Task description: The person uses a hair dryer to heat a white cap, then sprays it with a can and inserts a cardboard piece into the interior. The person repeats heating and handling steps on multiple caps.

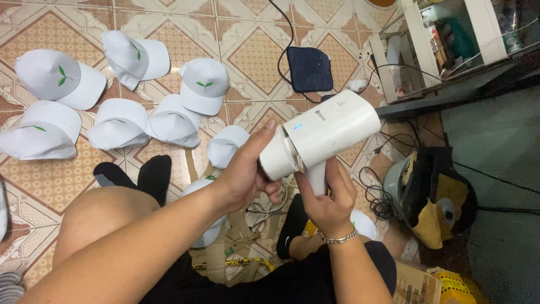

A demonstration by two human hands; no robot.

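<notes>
White handheld garment steamer (pixel 329 132) is held up in front of me, above my knees, body tilted so its far end points up and to the right; a small blue indicator light shows on its upper side. My right hand (pixel 328 200) is closed around the steamer's handle from below, fingers wrapped, a silver bracelet (pixel 338 238) on that wrist. My left hand (pixel 247 171) is cupped against the round near end of the steamer body, thumb lying along the top edge, fingers curled underneath; it is in contact with the end cap. Below the steamer, between my legs, lie a white cap (pixel 209 217), partly hidden by my left forearm, and some tan straps. I am seated on the patterned tiled floor (pixel 50 34), black socks on both feet. Well apart to the left, seven more white baseball caps (pixel 203 84) are spread on the tiles, several showing a small green leaf mark on the front. Beyond the steamer a dark square pad (pixel 309 68) lies on the floor with a black cable (pixel 284 39) running to it. At upper right stands a white shelf unit (pixel 419 42) holding bottles. At right, near the steamer's far end, a round metal pot (pixel 402 186) sits beside loose black cords.
</notes>
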